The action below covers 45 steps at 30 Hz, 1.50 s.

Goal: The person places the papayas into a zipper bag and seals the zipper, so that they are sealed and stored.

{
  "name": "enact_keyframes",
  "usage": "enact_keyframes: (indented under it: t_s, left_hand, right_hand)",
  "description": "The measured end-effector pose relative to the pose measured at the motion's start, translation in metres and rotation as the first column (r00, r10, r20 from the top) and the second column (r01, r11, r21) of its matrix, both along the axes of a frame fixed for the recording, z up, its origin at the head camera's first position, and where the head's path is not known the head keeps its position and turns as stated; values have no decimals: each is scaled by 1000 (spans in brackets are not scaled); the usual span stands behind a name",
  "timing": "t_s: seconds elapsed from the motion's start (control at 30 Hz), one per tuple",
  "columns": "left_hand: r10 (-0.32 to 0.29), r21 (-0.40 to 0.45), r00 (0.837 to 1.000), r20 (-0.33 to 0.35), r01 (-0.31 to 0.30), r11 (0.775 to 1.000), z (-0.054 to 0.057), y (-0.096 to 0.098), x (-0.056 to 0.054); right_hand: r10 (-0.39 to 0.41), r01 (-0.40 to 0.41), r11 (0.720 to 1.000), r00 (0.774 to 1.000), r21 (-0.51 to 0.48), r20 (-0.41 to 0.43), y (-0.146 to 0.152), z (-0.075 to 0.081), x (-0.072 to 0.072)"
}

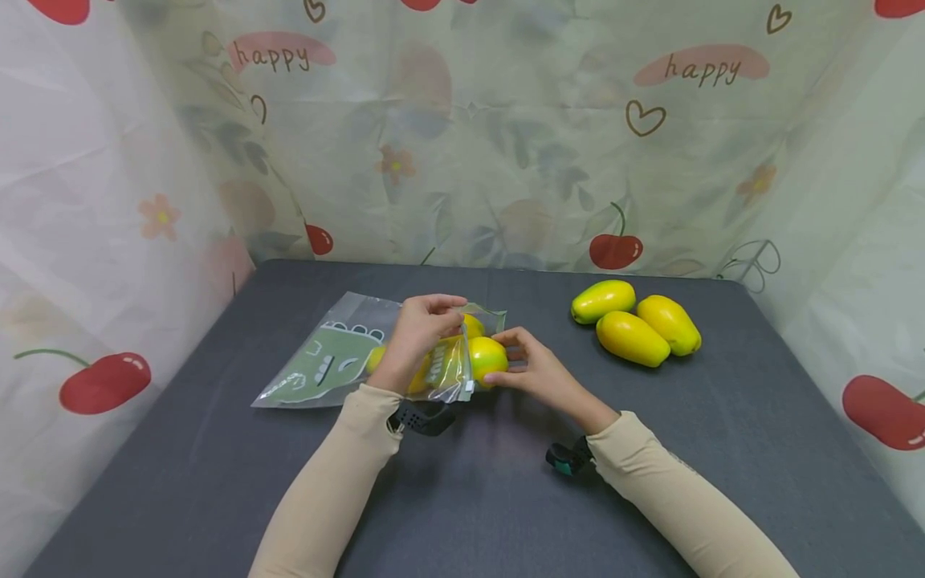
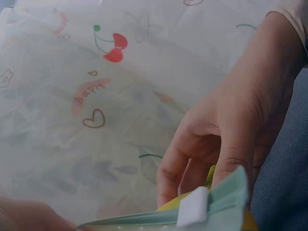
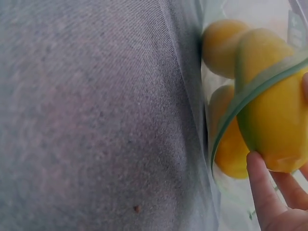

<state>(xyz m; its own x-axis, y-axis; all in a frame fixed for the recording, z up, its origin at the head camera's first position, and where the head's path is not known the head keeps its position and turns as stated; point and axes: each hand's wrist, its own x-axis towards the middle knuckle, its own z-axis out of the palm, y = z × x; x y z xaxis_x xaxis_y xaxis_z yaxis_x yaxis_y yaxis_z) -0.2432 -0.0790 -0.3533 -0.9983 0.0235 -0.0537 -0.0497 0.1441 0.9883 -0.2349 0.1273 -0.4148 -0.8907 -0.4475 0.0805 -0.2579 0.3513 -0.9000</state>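
Head view: right hand [image 1: 538, 368] grips a smooth, green-tinged yellow fruit [image 1: 487, 360], partly inside the clear bag [image 1: 328, 361] left hand [image 1: 419, 333] pinches.

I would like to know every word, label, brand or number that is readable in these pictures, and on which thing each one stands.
"happy": on the left pink patch of the backdrop, head view.
"happy": on the right pink patch of the backdrop, head view.
"happy": slanted, on the backdrop, left wrist view.
Pale marks on the clear bag are too distorted to read. No brand or number is readable.
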Motion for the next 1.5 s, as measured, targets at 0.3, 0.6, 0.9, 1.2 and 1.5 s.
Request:
enact_keyframes:
  t_s: [0.3,0.6,0.9,1.2,1.5]
  left_hand:
    - [-3,6,1000,-12,3,1000,0,0,0]
    - [-2,7,1000,-22,2,1000,1,-1,0]
    - [-11,2,1000,-29,11,1000,1,0,1]
    - [-8,24,1000,-29,8,1000,3,2,1]
    - [-12,23,999,-40,13,1000,3,3,1]
  right_hand:
    - [32,-30,999,999,-44,35,-2,3,-1]
    - [36,-36,999,999,-27,16,-2,4,0]
    - [41,-41,998,999,-38,8,-2,6,4]
    - [67,-68,997,997,-47,-26,-1,9,6]
    - [103,-103,995,994,-9,-35,-1,10,8]
